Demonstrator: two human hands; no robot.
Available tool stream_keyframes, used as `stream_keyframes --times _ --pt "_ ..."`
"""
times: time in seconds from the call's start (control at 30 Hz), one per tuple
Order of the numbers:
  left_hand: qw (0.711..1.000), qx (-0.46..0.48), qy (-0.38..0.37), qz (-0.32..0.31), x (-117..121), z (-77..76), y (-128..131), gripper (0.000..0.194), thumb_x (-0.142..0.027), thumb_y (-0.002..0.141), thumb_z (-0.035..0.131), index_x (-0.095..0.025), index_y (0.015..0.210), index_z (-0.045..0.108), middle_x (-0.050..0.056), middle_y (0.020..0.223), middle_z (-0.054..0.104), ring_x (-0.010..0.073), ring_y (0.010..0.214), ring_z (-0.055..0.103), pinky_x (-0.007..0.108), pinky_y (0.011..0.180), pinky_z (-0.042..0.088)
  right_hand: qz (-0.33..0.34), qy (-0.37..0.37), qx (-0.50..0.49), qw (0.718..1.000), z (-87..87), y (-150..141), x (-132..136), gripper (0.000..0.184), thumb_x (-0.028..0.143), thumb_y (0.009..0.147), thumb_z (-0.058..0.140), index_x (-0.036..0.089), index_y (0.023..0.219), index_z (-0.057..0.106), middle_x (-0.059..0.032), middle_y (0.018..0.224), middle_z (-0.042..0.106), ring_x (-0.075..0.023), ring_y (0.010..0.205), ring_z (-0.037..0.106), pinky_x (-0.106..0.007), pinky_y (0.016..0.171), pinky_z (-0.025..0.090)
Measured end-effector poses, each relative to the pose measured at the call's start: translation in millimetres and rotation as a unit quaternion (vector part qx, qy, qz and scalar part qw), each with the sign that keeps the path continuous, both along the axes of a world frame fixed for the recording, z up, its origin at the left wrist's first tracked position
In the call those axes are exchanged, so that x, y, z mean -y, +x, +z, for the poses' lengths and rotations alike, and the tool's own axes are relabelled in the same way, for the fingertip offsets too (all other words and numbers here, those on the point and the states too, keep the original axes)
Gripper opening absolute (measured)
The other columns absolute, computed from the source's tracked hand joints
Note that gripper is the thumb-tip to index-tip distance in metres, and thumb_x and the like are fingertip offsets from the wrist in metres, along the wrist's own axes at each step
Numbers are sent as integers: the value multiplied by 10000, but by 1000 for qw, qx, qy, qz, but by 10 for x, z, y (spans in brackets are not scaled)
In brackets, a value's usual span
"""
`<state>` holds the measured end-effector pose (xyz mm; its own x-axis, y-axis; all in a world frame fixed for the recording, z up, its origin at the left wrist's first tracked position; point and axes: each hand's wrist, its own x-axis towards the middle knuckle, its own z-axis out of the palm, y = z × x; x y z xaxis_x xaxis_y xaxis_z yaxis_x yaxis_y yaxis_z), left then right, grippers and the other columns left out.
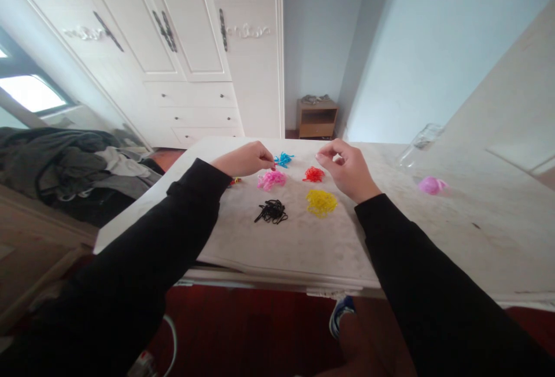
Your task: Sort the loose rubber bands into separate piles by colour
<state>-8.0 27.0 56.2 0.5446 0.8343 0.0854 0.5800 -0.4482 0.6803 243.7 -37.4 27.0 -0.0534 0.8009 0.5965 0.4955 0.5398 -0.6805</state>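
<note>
Small rubber bands lie on the white table (277, 247) in piles sorted by colour. My left hand (248, 159) is closed in a pinch just above the pink pile (272, 180); a tiny reddish bit shows at its fingertips, too small to name. Behind it is the blue pile (284, 159). Thumb and forefinger of my right hand (347, 167) are pressed together beside the red pile (313, 174), and what they hold, if anything, cannot be made out. Nearer to me are the yellow pile (321, 203) and the black pile (272, 211). A few mixed-colour bands (235, 181) show partly behind my left wrist.
On the right of the table a clear glass jar (421, 144) lies tilted near a pink balloon-like object (431, 185). Clothes (87, 163) are heaped at the left. A white wardrobe (191, 30) and a small wooden cabinet (318, 119) stand beyond the table.
</note>
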Motion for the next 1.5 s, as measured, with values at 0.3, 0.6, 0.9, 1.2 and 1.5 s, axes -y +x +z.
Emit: stream_keyframes --times 0.3,0.6,0.9,1.2,1.5 --pt "1000 -2 10 19 21 2 20 198 -91 706 691 -153 518 689 -34 454 495 93 490 375 251 517 259 6 0 6 1000 -9 -1 -7 128 277 845 635 201 743 626 -14 755 585 -151 708 526 -295 598 386" --pt "999 23 39 -14 38 -41 44 215 -192 762 702 -151 552 725 -18 460 504 89 485 338 247 496 250 14 -5 23 1000 -12 -9 -1 113 255 836 643 195 740 644 -22 765 629 -155 716 542 -310 635 405" --pt "986 37 44 -154 264 -113 290 267 -311 887 615 -120 890 803 -43 517 472 77 485 331 225 484 243 94 -40 75 992 -62 -46 5 207 371 830 732 182 888 793 -54 819 729 -150 695 584 -303 636 412" --pt "983 135 -49 -113 272 -139 314 321 -381 926 629 -98 891 776 -64 499 346 74 470 246 237 466 192 -26 -14 48 998 -25 -2 -6 140 273 828 661 170 774 739 -53 776 725 -170 707 589 -313 658 430" --pt "846 347 -402 -55 227 -119 342 601 -564 1010 413 -51 980 723 -69 553 246 89 433 200 225 406 217 -113 -83 132 981 -134 95 -89 92 210 746 684 155 686 728 -61 760 694 -162 655 547 -327 684 431"
